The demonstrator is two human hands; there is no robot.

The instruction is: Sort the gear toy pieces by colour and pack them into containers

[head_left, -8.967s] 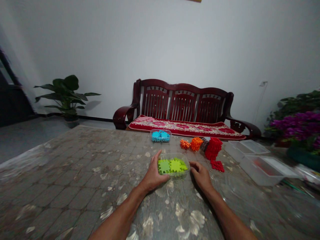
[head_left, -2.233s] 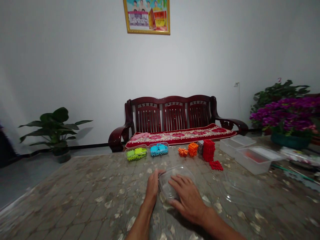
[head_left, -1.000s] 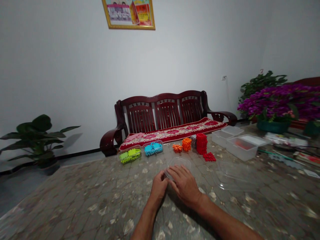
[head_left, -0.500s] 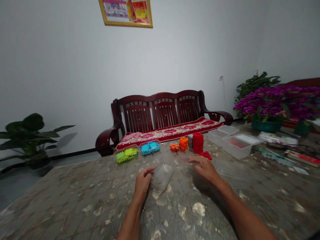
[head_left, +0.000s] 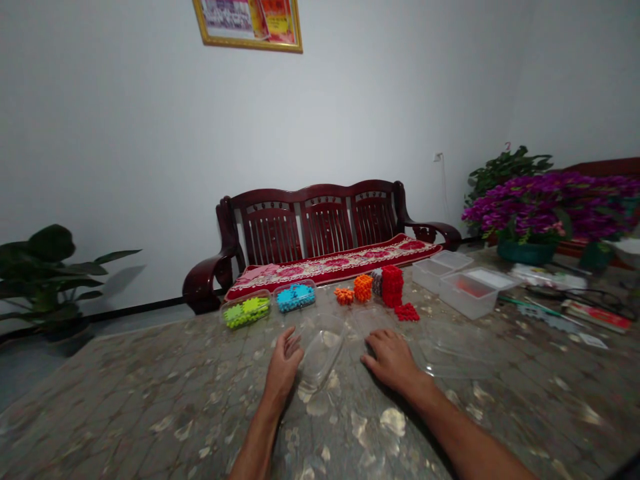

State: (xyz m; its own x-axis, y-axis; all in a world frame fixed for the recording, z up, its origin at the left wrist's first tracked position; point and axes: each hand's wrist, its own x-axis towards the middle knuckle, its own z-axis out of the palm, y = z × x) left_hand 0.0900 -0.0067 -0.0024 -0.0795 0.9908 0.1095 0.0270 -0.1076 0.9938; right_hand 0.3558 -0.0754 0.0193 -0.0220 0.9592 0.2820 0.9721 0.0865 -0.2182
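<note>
My left hand (head_left: pixel 284 363) is curled against the left side of an empty clear plastic container (head_left: pixel 324 348), which stands tilted on the patterned table (head_left: pixel 150 407). My right hand (head_left: pixel 393 360) lies flat on the table just right of the container, fingers stretched out and holding nothing. A thin clear lid (head_left: pixel 373 320) lies just beyond its fingertips. Farther back are a closed clear box of green pieces (head_left: pixel 246 311) and one of blue pieces (head_left: pixel 295 297).
Orange pieces (head_left: pixel 363 288), a red block stack (head_left: pixel 393 285) and loose red pieces (head_left: pixel 407 312) sit at the table's far side. Clear tubs (head_left: pixel 473 293) and a large clear lid (head_left: pixel 455 350) lie to the right, purple flowers (head_left: pixel 545 207) beyond them. A dark wooden bench (head_left: pixel 325 227) stands behind.
My right hand has come off the container, drawn back from the lid and settled flat on the table. My left hand still holds the tilted container. The green box now sits beside the blue one.
</note>
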